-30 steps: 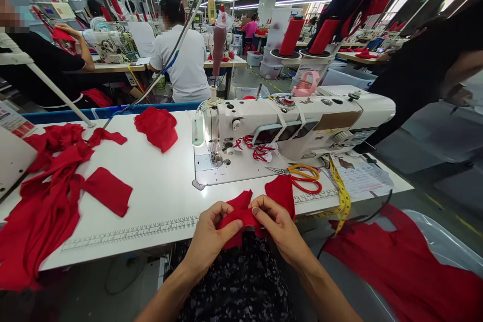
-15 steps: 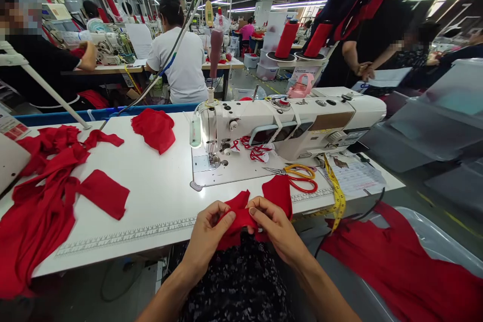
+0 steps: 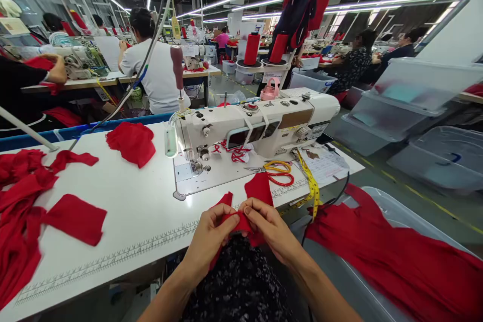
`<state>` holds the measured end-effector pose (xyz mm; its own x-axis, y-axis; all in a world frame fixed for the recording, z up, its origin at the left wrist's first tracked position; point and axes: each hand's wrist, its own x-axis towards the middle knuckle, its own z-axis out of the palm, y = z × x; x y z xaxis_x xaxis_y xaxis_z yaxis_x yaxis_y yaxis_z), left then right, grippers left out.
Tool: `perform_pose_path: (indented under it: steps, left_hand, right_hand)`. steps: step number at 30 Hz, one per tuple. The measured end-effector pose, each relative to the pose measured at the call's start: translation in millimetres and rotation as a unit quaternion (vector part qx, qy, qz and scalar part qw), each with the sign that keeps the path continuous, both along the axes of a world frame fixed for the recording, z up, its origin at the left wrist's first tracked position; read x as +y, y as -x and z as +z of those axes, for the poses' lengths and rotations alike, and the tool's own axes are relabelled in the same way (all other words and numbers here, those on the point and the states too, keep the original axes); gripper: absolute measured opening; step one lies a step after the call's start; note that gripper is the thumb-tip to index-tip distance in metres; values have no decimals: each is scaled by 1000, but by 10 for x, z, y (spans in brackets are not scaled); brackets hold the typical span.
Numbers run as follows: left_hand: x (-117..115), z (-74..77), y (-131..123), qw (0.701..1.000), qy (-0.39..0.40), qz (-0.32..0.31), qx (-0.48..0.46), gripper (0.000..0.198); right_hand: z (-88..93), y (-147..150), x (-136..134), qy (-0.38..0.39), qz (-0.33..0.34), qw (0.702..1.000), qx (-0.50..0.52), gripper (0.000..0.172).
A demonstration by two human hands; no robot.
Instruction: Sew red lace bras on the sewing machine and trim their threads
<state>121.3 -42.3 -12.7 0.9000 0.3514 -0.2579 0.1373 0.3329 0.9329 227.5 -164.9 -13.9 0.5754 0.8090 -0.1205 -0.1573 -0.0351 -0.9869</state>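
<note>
At far left, on the white tabletop [image 3: 147, 201], a heap of crumpled deep-red fabric [image 3: 18, 186], with a loose end reaching toward the front edge. Touching it on the right, a flat, roughly rectangular red cloth piece [image 3: 77, 219]; farther back, well apart from that piece, a rounded, rumpled red cloth bundle [image 3: 132, 142]. Along the front edge, a black printed ruler scale [image 3: 109, 260]. Behind the tabletop, a co-worker in a white short-sleeved shirt [image 3: 160, 70], seen from the back.

From the middle rightward, a long white sewing machine [image 3: 290, 118]. In front of it, near the front edge, the bare left hand [image 3: 213, 231], thumb and fingers pinched on a small folded piece of red fabric [image 3: 243, 220], above a black garment with pale flecks [image 3: 234, 282]. Facing it, the bare right hand [image 3: 267, 221], gripping the same fabric between thumb and fingers. Just beyond, a red cloth flap [image 3: 259, 188] on the tabletop; cannot tell whether joined to the held piece.

Just beside the flap, metal scissors with orange and red handle loops [image 3: 277, 171]. Next, a yellow tape measure with black markings [image 3: 311, 186], hanging over the edge, near a white written-on sheet of paper [image 3: 326, 168]. At lower right, a clear plastic bin [image 3: 392, 209] with a large spread of red cloth [image 3: 396, 261] across it.
</note>
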Motion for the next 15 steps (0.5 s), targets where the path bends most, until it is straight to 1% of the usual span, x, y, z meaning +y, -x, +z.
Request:
perform_pose_path:
  steps: [3, 7, 9, 11, 12, 15]
  left_hand:
    - [-35, -6, -16, 1000, 0, 0, -7, 37]
    - [-104, -53, -25, 1000, -6, 8, -22, 42]
    - [-134, -129, -50, 1000, -5, 15, -27, 50]
    - [-129, -240, -99, 999, -3, 18, -37, 56]
    - [-113, -301, -123, 998, -4, 30, -48, 59]
    - [-43, -465, -140, 995, -14, 62, -78, 59]
  right_hand:
    - [34, 1, -63, 5, -24, 1000, -13, 36]
    - [26, 44, -109, 24, -12, 1000, -12, 37]
    - [-27, 39, -108, 28, -8, 999, -20, 40]
    - [-95, -6, -76, 24, 4, 999, -36, 45]
    - [-124, -34, -51, 17, 12, 999, -40, 46]
    - [-164, -72, 15, -1, 35, 998, -47, 47]
